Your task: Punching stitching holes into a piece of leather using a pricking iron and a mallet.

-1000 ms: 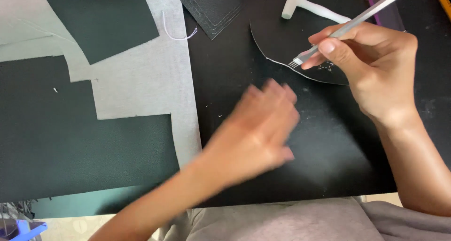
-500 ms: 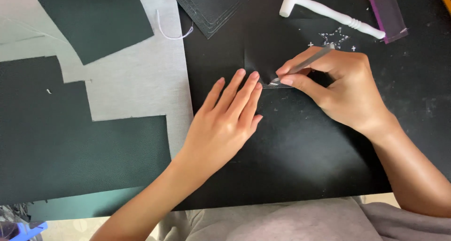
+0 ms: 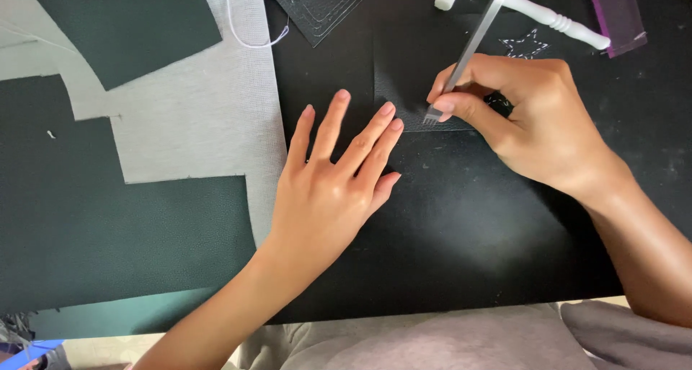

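Black grained leather piece (image 3: pixel 414 67) lies flat on the smooth black mat (image 3: pixel 461 226), where the left hand (image 3: pixel 331 190) presses beside it, fingers spread, while the right hand (image 3: pixel 533 118) pinches a slim steel pricking iron (image 3: pixel 465 60), prongs touching the leather's lower edge.

A black mat (image 3: pixel 461 255) covers the desk under both hands. The left hand (image 3: pixel 328 190) lies flat on it, fingers spread. Just beyond its fingertips a black leather piece (image 3: pixel 404 60) lies on the mat, reaching under the right hand (image 3: pixel 537 128). Beyond the right hand, a white mallet (image 3: pixel 530 10) lies on the mat, with a purple strip (image 3: pixel 618 13) beside it. Another black leather piece with stitch lines (image 3: pixel 317 6) lies beyond the left hand. Left of the left hand, a pale grey woven sheet (image 3: pixel 194 118) lies on the desk, carrying dark green leather pieces (image 3: pixel 108 233) and a loose white thread (image 3: pixel 252 35).
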